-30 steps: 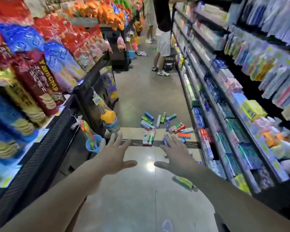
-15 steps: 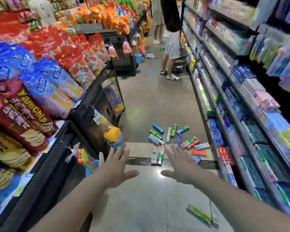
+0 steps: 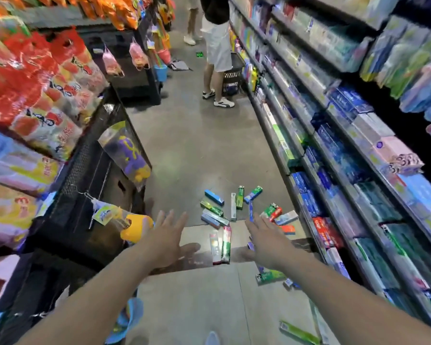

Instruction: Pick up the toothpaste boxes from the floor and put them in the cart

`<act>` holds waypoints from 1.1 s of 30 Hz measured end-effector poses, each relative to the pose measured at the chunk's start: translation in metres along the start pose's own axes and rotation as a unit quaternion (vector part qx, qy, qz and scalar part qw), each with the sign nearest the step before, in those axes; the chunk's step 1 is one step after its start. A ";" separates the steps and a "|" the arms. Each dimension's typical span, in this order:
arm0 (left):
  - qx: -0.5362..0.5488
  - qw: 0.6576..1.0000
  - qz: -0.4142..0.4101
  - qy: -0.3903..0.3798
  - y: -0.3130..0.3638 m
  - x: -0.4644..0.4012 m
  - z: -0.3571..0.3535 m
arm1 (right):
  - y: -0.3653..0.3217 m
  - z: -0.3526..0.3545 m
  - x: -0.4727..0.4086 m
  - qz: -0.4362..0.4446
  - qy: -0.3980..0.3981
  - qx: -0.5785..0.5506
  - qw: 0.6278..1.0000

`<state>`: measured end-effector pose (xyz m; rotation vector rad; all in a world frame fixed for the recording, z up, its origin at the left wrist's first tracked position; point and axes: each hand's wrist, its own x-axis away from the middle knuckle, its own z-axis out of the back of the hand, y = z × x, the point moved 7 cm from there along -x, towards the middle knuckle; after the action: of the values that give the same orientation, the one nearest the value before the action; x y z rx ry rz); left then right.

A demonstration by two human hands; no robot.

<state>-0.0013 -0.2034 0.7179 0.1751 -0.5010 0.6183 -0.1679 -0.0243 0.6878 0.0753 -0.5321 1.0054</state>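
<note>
Blurred shelves [image 3: 334, 135]; toothpaste boxes [image 3: 219, 215] partly hidden.

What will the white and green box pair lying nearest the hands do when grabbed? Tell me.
The box pair looks like thin cardboard, so probably light and fairly stiff. Flat sides mean it should slide, not roll. The glossy floor may let it skid.

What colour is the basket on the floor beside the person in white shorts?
The plastic shopping basket is black, in the head view.

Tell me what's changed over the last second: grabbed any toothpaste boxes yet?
No. The person walked closer; the toothpaste boxes now lie nearer in view. Left hand and right hand remain outstretched, fingers spread, holding nothing. The boxes lie scattered on the floor as before.
</note>
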 end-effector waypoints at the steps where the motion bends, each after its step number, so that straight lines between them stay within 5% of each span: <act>1: 0.000 1.000 -0.004 -0.012 -0.001 -0.014 0.004 | 0.003 0.002 -0.012 -0.003 -0.003 -0.007 1.000; 18: 0.035 0.993 0.019 -0.113 0.013 -0.281 -0.062 | 0.129 -0.054 -0.252 -0.085 -0.073 -0.101 0.989; 33: 0.007 0.981 0.010 -0.193 0.010 -0.537 -0.399 | 0.170 -0.407 -0.486 -0.190 -0.110 -0.211 0.953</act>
<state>-0.2253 -0.3484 0.1040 0.3068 -0.8730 0.6093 -0.3526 -0.1912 0.0805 -0.0900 -0.8907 0.4944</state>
